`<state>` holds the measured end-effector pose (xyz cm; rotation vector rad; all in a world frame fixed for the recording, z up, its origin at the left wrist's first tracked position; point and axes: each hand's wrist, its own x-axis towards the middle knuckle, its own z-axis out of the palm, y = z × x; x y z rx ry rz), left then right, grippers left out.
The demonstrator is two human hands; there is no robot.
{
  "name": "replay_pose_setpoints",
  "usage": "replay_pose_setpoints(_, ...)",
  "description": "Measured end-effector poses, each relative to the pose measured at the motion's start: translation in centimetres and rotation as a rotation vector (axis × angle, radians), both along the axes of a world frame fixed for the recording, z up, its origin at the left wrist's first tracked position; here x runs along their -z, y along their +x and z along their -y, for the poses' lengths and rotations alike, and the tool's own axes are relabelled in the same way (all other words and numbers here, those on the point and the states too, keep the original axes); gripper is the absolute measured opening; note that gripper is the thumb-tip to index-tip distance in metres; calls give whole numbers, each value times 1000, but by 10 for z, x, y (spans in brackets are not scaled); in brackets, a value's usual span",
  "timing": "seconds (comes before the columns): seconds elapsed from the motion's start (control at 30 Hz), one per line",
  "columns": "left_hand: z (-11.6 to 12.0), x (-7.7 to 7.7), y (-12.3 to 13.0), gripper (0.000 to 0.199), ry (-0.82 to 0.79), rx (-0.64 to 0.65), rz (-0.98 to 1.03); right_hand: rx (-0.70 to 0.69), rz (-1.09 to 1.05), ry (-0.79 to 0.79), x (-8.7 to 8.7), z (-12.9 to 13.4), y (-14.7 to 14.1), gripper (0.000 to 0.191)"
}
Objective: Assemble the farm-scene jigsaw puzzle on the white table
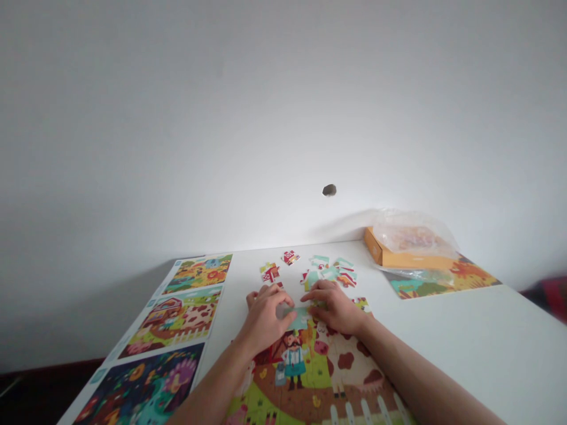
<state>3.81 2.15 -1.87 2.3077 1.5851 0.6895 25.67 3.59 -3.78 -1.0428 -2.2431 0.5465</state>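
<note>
A farm jigsaw puzzle (310, 378), joined in its lower part, lies on the white table and shows a farmer, a cow and a white fence. At its upper edge is a pale blue piece (299, 319), between my two hands. My left hand (267, 313) has its thumb and fingertips at the left of this piece, fingers curled. At the piece's right side my right hand (333, 307) is bent down, fingertips on or close to it. Beyond the hands lie loose pieces: red barn pieces (270, 273), a single one (290, 257), and a pile of several (330, 271).
A sheet with three printed pictures (177, 321) lies along the left side. At the back right, an orange box (414, 260) with a clear plastic bag (411, 230) on it rests partly over another colourful picture (469, 277). A wall (266, 147) stands behind the table.
</note>
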Motion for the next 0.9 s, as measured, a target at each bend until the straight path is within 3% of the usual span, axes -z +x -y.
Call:
replay_pose_setpoints(0.1, 2, -3, 0, 10, 0, 45, -14, 9, -26, -6, 0, 0, 0, 37)
replay_pose_setpoints(0.3, 3, -6, 1, 19, -11, 119, -11, -11, -25, 0, -2, 1, -1, 31)
replay_pose_setpoints(0.9, 1, -3, 1, 19, -49, 102, -18, -21, -8, 2, -5, 2, -1, 22)
